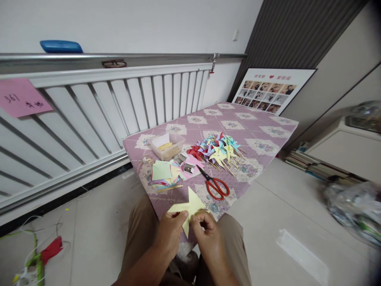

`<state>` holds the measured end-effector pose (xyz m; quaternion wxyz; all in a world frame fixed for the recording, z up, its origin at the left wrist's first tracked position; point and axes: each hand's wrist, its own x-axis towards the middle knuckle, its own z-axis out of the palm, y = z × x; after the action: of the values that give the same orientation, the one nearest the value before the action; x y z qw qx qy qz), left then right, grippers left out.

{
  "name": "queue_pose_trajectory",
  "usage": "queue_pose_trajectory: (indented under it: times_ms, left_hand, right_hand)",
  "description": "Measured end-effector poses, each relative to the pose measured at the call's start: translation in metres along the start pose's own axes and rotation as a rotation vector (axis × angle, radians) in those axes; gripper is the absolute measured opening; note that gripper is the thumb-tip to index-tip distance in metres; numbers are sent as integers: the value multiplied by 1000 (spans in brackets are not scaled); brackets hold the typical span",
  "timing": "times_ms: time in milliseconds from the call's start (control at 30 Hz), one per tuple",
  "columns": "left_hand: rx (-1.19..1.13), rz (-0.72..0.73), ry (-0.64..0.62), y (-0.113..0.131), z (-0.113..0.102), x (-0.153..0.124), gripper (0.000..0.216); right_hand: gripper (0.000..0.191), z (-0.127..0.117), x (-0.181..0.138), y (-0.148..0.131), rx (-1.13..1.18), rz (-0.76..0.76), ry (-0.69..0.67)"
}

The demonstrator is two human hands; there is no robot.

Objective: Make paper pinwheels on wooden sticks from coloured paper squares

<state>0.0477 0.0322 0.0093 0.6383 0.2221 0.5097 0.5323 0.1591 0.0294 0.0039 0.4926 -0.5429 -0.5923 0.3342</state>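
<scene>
Both my hands pinch a pale yellow paper pinwheel shape [190,205] at the near edge of a low table covered in purple patterned cloth [262,135]. My left hand [170,232] grips its left side with closed fingers. My right hand [206,230] pinches near its centre. Just beyond lie red-handled scissors [214,185], a stack of coloured paper squares [163,173] with thin wooden sticks [169,188] beside it, and a heap of finished paper pinwheels [218,150].
A clear plastic box [167,145] with sticks stands at the table's left. A white slatted bed rail [98,115] runs along the left with a pink note [20,97]. A photo board [272,91] leans behind. Books [315,165] and plastic bags [357,210] lie right.
</scene>
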Motion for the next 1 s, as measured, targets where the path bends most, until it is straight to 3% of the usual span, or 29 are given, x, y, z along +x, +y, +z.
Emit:
queue_pose_trajectory:
  times_ms: [300,467,667,733,867,1000]
  left_hand:
    - [76,57,20,8,3,-3,20]
    - [91,34,78,12,4,3,16]
    - [211,14,8,23,-14,16,17]
    - [232,13,-57,29,-18,17,16]
    - [251,-4,-145,44,-19,14,12]
    - [216,-52,-257,56,-19,11,10]
  right_hand:
    - [24,2,0,-1,22,6,-9]
    - [19,-2,-5,-2,122,100,-44]
    - [21,-31,4,4,184,197,112]
    - [19,-41,10,7,154,176,70]
    - [14,-54,18,6,72,47,-154]
    - [23,-59,19,-6,-32,-88,-334]
